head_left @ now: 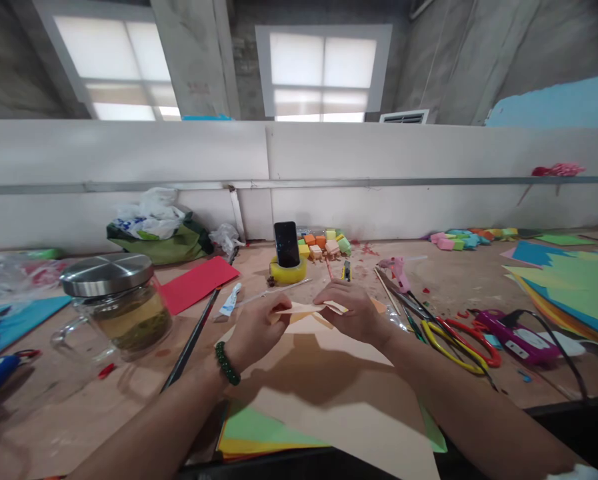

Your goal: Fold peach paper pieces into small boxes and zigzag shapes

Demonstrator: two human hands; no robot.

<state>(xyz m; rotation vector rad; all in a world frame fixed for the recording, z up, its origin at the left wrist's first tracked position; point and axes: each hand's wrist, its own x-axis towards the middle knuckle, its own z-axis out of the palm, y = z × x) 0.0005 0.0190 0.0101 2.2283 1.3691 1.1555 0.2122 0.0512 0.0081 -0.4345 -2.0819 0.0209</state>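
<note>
Both hands hold a small piece of peach-coloured folded paper (303,308) above a stack of coloured sheets. My left hand (259,328), with a green bead bracelet (227,363) at the wrist, pinches its left end. At the right end, the fingers of my right hand (353,312) are closed round the paper. Beneath them lies a large peach sheet (329,413), shaded by the hands. Green and yellow sheets (263,427) stick out from under it. The exact folds are partly hidden by the fingers.
On the left stands a lidded glass tea mug (129,320) near red paper (199,283). A phone (286,244) leans in a yellow tape roll (287,270). Scissors (453,347), a pink glue gun (397,273) and a purple device (519,337) with a cable lie right. Folded paper cubes (323,243) sit behind.
</note>
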